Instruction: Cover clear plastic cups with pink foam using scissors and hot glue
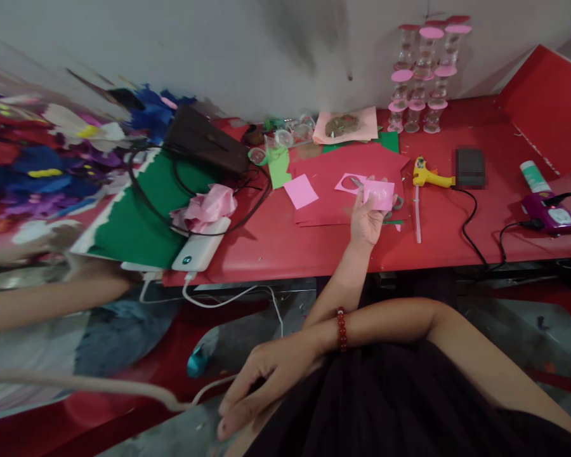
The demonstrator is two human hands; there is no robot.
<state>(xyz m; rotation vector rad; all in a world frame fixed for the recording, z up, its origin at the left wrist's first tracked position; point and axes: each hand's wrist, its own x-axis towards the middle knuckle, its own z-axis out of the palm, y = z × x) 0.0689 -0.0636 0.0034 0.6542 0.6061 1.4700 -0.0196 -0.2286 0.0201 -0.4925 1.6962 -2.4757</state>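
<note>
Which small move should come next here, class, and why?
Probably bring the right hand up to the scissors: it appears empty, well below the table edge, while the left hand holds pink paper close to them.

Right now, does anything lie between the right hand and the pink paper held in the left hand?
Yes: in this view, the left forearm and the red table edge lie between the right hand and that pink paper.

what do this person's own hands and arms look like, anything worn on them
Both hands are bare, with no gloves. The right hand has a bracelet of round, glossy red beads at its wrist; none shows on the wrist of the left hand. No sleeve shows on either forearm.
</note>
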